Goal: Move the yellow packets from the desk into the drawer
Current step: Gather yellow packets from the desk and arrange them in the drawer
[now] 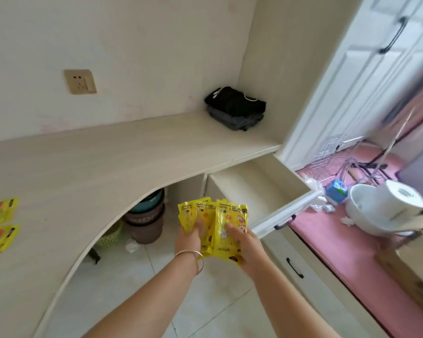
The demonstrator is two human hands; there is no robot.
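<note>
Together the left hand [189, 236] and the right hand [244, 245] grasp a fanned bunch of yellow packets [214, 222], thumbs pressed on the fronts and fingers curled behind; a silver bangle [192, 258] circles the left wrist; the bunch hangs in the air over the tiled floor [205, 301], just in front of the open drawer [252, 189], whose pale interior shows beneath the desk edge; two more packets [0, 224] lie flat on the light wooden desk [95, 167] at the far left, well apart from the hands. Beneath the desk stand stacked basins [148, 213] beside a green basket [110, 236]; folded dark clothes [236, 108] sit in the desk's back corner; a wall socket [80, 81] is set above; to the right, a pink mat [340, 245] bears a white bowl [366, 211] and a paper roll [403, 196].
</note>
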